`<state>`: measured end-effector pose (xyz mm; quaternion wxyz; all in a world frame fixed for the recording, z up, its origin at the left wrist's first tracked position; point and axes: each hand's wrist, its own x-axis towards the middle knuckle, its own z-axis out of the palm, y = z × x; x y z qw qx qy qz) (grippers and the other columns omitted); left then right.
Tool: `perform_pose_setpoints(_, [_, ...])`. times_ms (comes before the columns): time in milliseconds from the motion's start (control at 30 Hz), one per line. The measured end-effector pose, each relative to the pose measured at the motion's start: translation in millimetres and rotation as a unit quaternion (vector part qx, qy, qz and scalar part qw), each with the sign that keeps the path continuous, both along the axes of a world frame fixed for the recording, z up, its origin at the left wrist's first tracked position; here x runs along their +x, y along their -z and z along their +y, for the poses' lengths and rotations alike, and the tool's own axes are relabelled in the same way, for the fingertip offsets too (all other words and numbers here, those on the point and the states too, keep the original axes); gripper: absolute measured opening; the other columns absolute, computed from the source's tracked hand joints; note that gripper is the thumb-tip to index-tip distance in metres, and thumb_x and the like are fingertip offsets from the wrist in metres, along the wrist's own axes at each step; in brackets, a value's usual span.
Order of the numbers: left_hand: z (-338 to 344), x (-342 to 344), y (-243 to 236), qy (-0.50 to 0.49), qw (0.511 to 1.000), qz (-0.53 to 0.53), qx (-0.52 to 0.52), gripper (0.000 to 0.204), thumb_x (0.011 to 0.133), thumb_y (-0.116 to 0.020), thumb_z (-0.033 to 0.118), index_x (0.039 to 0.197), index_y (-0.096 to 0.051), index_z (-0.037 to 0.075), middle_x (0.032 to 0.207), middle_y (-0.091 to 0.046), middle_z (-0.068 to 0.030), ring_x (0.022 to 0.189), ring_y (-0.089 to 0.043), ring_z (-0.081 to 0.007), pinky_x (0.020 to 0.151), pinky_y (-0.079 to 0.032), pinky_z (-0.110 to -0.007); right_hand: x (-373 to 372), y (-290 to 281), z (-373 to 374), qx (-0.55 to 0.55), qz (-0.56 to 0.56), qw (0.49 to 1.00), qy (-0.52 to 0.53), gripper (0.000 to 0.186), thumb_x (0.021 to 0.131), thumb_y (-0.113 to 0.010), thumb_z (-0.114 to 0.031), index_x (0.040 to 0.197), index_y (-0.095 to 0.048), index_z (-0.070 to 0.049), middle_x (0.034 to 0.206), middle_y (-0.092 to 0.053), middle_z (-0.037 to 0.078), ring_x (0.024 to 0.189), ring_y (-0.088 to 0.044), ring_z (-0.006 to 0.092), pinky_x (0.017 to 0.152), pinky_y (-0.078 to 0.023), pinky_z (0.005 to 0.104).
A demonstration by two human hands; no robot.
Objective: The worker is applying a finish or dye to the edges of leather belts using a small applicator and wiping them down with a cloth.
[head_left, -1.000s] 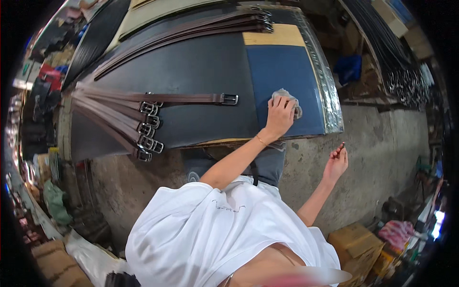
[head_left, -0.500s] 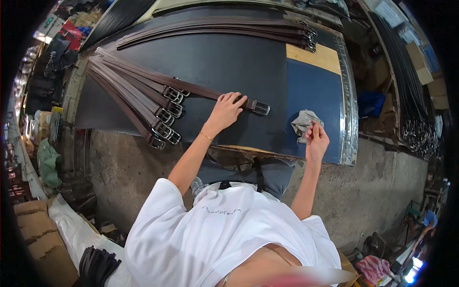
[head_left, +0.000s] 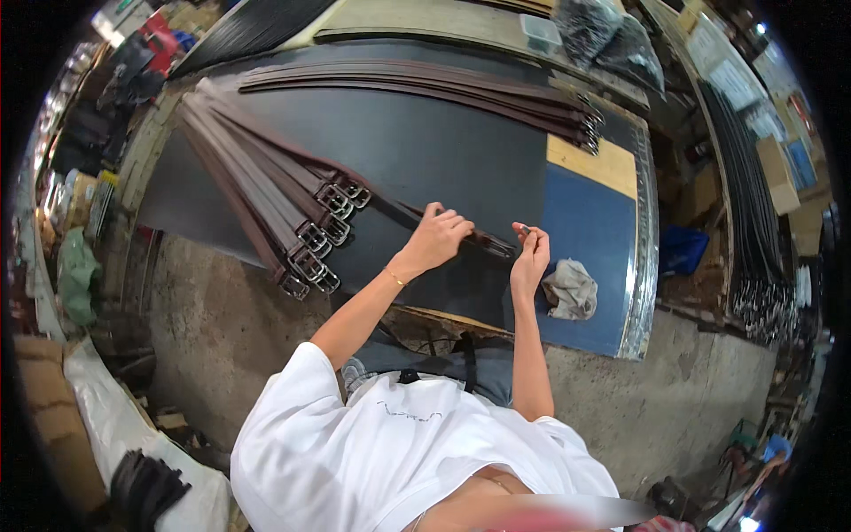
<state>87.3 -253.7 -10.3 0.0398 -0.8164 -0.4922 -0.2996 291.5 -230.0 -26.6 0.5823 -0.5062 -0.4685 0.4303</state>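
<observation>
My left hand (head_left: 434, 240) is closed around a dark brown belt (head_left: 396, 205) a short way behind its buckle (head_left: 496, 247). The buckle end is tilted, seen nearly edge-on, and the strap runs back to the far left. Close to the buckle's right end is my right hand (head_left: 529, 263), thumb and fingers pinched on something small and dark that I cannot make out. More brown belts (head_left: 254, 168) lie fanned out to the left, their metal buckles (head_left: 312, 238) toward me. A crumpled grey cloth (head_left: 572, 290) rests to the right of my right hand.
A dark-topped table (head_left: 443, 133) with a blue panel (head_left: 596, 217) at its right end bears it all. Another bundle of brown belts (head_left: 425, 78) lies along its far side. Black straps (head_left: 749, 186) hang at the right. Beyond the table are a clear plastic box (head_left: 540, 34) and plastic bags (head_left: 612, 40).
My right hand has moved left from beside the cloth to the buckle. My left hand has turned the belt's buckle end from flat to edge-on. The whole view has shifted slightly.
</observation>
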Motion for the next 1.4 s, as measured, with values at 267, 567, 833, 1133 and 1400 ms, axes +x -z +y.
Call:
perform_pose_setpoints(267, [40, 3, -35, 0.084, 0.993, -0.073, -0.037, 0.018, 0.083, -0.072, 0.02, 0.096, -0.067, 0.009, 0.082, -0.065, -0.0026, 0.083, -0.062, -0.0201, 0.081, -0.041, -0.036, -19, -18, 51, 0.035, -0.2, 0.971, 0.128, 0.026, 0.106, -0.046, -0.023, 0.106, -0.059, -0.001, 0.064, -0.056, 0.011, 0.055, -0.055, 0.0195, 0.054, -0.043, 0.0377])
perform_pose_setpoints(567, [110, -161, -32, -0.256, 0.939, 0.229, 0.018, 0.02, 0.083, -0.058, 0.014, 0.102, -0.063, 0.015, 0.105, -0.06, -0.0093, 0.104, -0.055, -0.0295, 0.085, -0.041, -0.047, 100, -40, 172, 0.085, -0.432, 0.882, 0.17, 0.026, 0.104, -0.045, -0.019, 0.106, -0.061, 0.001, 0.094, -0.067, 0.03, 0.092, -0.064, 0.0494, 0.075, -0.049, 0.0537])
perform_pose_setpoints(833, [130, -381, -25, -0.587, 0.784, 0.011, -0.203, 0.047, 0.091, -0.053, 0.016, 0.137, -0.046, 0.019, 0.109, -0.069, -0.0269, 0.104, -0.067, -0.0467, 0.089, -0.053, -0.055, 209, -94, 233, -0.005, -0.487, 0.849, 0.207, 0.032, 0.105, -0.046, -0.027, 0.117, -0.061, -0.001, 0.105, -0.067, 0.026, 0.099, -0.063, 0.0458, 0.082, -0.049, 0.0472])
perform_pose_setpoints(1133, [266, -558, -32, -0.547, 0.834, 0.023, 0.061, 0.052, 0.081, -0.052, 0.012, 0.132, -0.056, 0.019, 0.107, -0.07, -0.0245, 0.096, -0.066, -0.0442, 0.093, -0.046, -0.051, 207, -112, 364, 0.059, -0.536, 0.817, 0.204, 0.037, 0.103, -0.046, -0.03, 0.116, -0.066, -0.002, 0.112, -0.069, 0.023, 0.107, -0.065, 0.0395, 0.092, -0.049, 0.044])
perform_pose_setpoints(1400, [345, -600, 27, -0.593, 0.803, -0.013, -0.057, 0.07, 0.087, -0.057, 0.039, 0.153, -0.035, 0.029, 0.136, -0.049, -0.0354, 0.125, -0.05, -0.0471, 0.108, -0.039, -0.053, 159, -74, 449, 0.061, -0.595, 0.779, 0.187, 0.034, 0.099, -0.044, -0.024, 0.109, -0.064, 0.002, 0.109, -0.065, 0.03, 0.106, -0.061, 0.0491, 0.093, -0.046, 0.0513])
